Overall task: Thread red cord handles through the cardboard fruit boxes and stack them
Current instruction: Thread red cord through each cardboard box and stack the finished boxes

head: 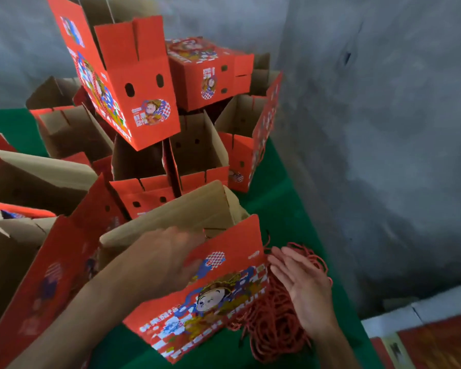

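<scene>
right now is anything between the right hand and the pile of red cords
Nothing visible. The right hand is open and lies directly over the pile of red cords on the green table, its fingers beside the edge of the near box. The left hand is on that box, not in the way.

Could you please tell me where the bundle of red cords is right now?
In the head view the bundle of red cords lies lower right on the green table, beside the nearest fruit box, under the right hand.
</scene>
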The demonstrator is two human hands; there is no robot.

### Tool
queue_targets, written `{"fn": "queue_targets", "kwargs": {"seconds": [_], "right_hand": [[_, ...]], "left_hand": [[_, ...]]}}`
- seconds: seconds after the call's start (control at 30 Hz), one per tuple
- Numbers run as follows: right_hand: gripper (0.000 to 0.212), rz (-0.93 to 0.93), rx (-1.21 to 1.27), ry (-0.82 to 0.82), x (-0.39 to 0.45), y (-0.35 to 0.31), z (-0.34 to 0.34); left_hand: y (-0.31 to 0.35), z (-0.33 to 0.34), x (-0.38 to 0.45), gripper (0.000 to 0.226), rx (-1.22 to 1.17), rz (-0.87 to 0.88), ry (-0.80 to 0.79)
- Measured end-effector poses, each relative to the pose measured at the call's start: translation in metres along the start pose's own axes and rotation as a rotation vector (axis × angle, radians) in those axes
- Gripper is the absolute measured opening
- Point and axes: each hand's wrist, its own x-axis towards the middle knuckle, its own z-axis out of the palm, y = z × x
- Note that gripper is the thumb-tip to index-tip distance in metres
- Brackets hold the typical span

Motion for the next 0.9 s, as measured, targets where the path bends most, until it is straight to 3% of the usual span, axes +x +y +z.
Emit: {"fn": "queue_targets", "kwargs": {"seconds": [0.1,0.17,0.27,0.5,0.6,0.7,0.83,0.9], "right_hand": [[0.026,-0.059,-0.556,0.050,0.007,0.011,-0.004],[0.028,-0.042,-0.927,0.072,0.021,0.020,-0.006],[0.028,-0.075,-1.289,0.002,0.042,0.039,-0.007],[0.025,-0.075,-1.520,0.006,0.068,0.062,-0.003],[0.028,-0.103,-1.558,0.024,0.087,0.065,0.011],[0.034,-0.041,-1.630,-0.067,0.109,0.069,0.024],[0.035,0.001,-1.770,-0.232,0.129,0.077,0.021],[0.030,-0.034,-1.835,-0.225,0.132,0.079,0.017]], "left_hand": [[0.009,0.004,-0.002,0.041,-0.077,0.006,0.008],[0.013,0.005,-0.008,0.031,-0.139,0.031,-0.027],[0.017,0.000,-0.022,0.012,-0.192,0.029,-0.085],[0.010,-0.003,-0.035,0.019,-0.310,-0.119,-0.197],[0.005,0.002,-0.032,0.019,-0.298,-0.203,-0.155],[0.002,0.012,-0.028,0.017,-0.302,-0.279,-0.109],[-0.004,0.024,-0.026,0.038,-0.369,-0.357,-0.093],[-0.006,0.026,-0.026,0.052,-0.416,-0.370,-0.091]]}}
